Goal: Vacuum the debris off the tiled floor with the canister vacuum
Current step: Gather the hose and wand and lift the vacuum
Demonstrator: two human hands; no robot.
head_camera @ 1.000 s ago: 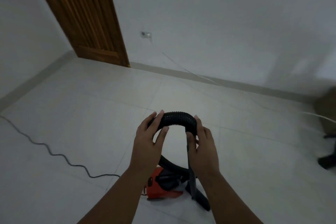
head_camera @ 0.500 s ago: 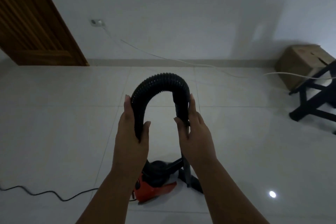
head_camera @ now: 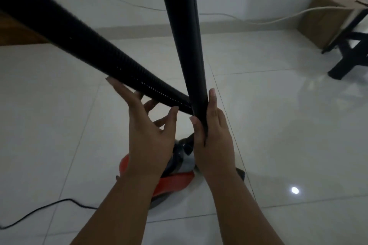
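Black plastic filled both hands. The right hand [head_camera: 214, 143] gripped the smooth tube [head_camera: 182, 36] at the centre of the frame, thumb curled round its near side and the forefinger lying straight up its far side. From that grip the tube rose steeply and left the picture at the top edge. Just to the left, the left hand [head_camera: 149, 133] was spread, fingers mostly straight, cupping the ribbed hose [head_camera: 79, 45] from below with the thumb raised toward its underside. The hose ran from the upper left corner down to meet the tube just above the right hand.

Below and between the wrists, the red and black vacuum [head_camera: 175, 182] sat on the pale tiled floor [head_camera: 278, 125], partly hidden by both forearms. A black power cord [head_camera: 39, 210] snaked off toward the lower left edge. Farther out, a white cable [head_camera: 219, 15] trailed along the foot of the wall to a cardboard box [head_camera: 326, 18] in the upper right, with a black stand [head_camera: 347, 49] just beside it. A wooden door [head_camera: 20, 34] showed at the left edge behind the hose.
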